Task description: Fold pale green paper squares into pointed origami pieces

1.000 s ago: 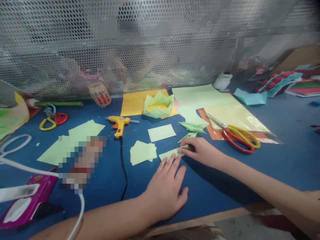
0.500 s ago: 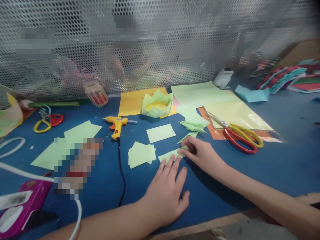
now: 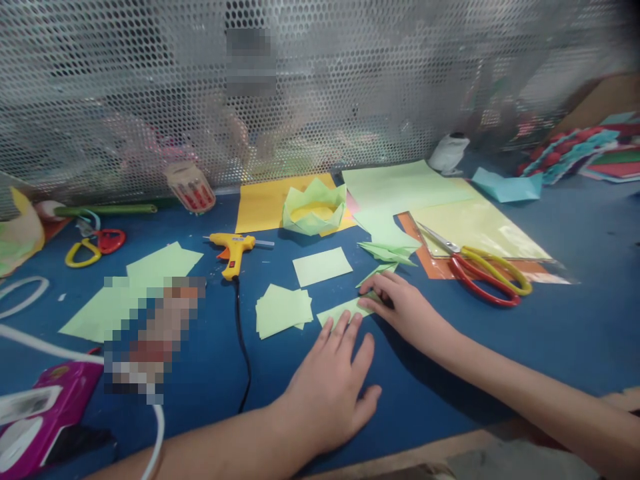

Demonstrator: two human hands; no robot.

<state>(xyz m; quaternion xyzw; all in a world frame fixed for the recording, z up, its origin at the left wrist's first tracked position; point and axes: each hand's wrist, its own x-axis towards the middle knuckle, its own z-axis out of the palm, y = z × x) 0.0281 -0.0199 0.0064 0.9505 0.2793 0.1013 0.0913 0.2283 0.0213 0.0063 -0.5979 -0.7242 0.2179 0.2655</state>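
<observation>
A narrow green paper strip (image 3: 340,313), looking folded, lies flat on the blue table. My left hand (image 3: 333,380) rests with fingers spread, its fingertips on the strip's near edge. At the strip's right end my right hand (image 3: 400,303) is closed, thumb and curled fingers on the paper; the hand hides that end. Just beyond it lie folded green paper pieces (image 3: 387,252). One flat green rectangle (image 3: 323,267) sits behind the strip, and a small stack of green rectangles (image 3: 283,311) to its left. Farther back stands a crown-like folded green paper ring (image 3: 314,217).
A yellow glue gun (image 3: 235,250) with a black cord lies left of the stack. Red-and-yellow scissors (image 3: 487,273) rest on packaged paper at right; another pair (image 3: 95,247) is far left. A purple device (image 3: 55,413) sits front left. Perforated metal (image 3: 320,87) walls the back.
Both hands stay at the strip, almost still. My right thumb and fingers have shifted very slightly along its right end. The view has moved a little.
</observation>
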